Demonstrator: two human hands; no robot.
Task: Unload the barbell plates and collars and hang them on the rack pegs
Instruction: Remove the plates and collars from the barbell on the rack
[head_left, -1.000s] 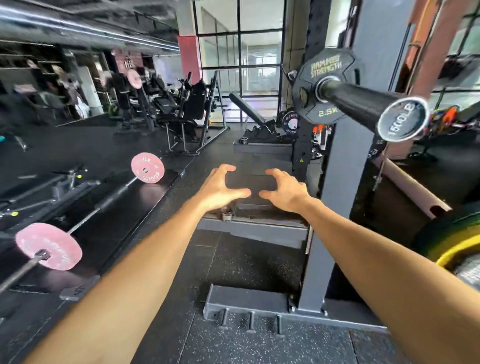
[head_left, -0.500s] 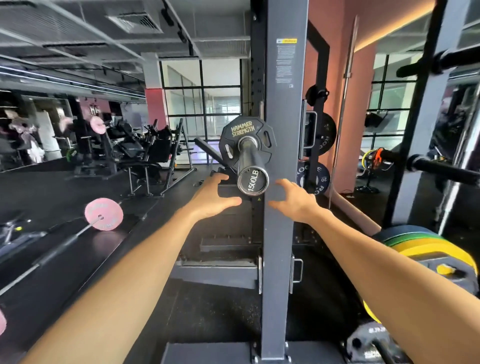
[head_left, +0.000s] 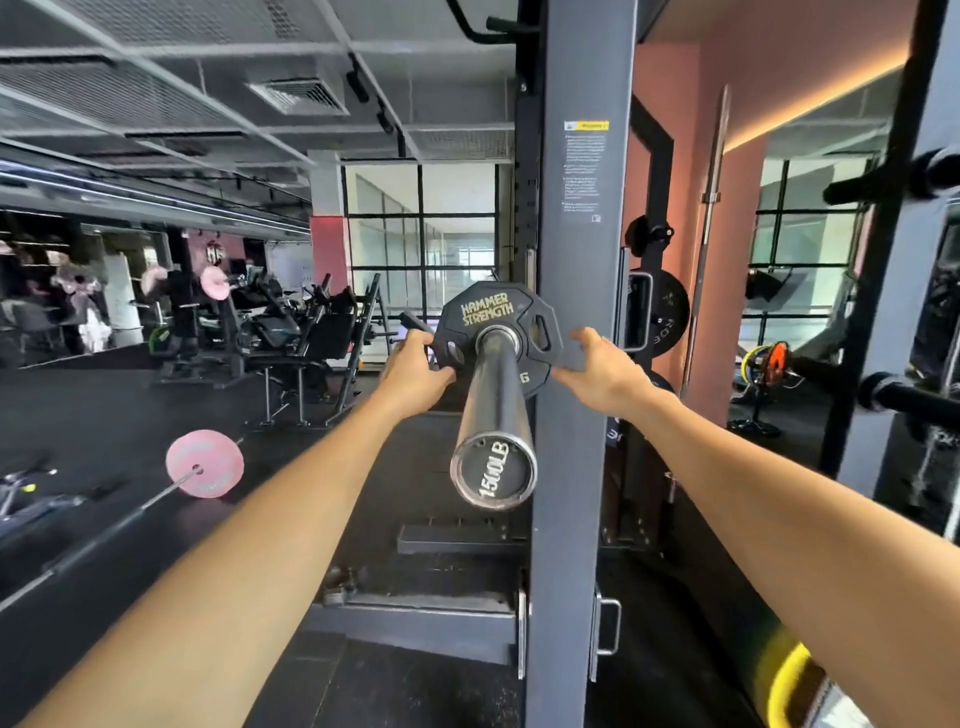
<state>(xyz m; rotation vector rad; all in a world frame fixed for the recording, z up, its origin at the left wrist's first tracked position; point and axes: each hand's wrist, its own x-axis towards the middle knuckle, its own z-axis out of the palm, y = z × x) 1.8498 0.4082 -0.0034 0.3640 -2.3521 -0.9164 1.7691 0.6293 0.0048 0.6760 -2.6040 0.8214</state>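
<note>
A small black Hammer Strength plate (head_left: 488, 310) sits on the barbell sleeve (head_left: 494, 415), whose end cap reads 1500LB and points toward me. My left hand (head_left: 415, 366) grips the plate's left edge, thumb on its face. My right hand (head_left: 602, 366) grips the plate's right edge, fingers curled behind it. No collar shows on the sleeve. The grey rack upright (head_left: 576, 312) stands just right of the sleeve. Black plates (head_left: 667, 312) hang on pegs behind the upright.
A barbell with pink plates (head_left: 204, 464) lies on the floor at left. Benches and machines (head_left: 291, 332) fill the background. Black rack pegs (head_left: 914, 400) jut out at right. A yellow-rimmed plate (head_left: 789, 680) sits low right.
Both hands moved forward from beside the sleeve's end and closed on the edges of the black plate. The view rose slightly.
</note>
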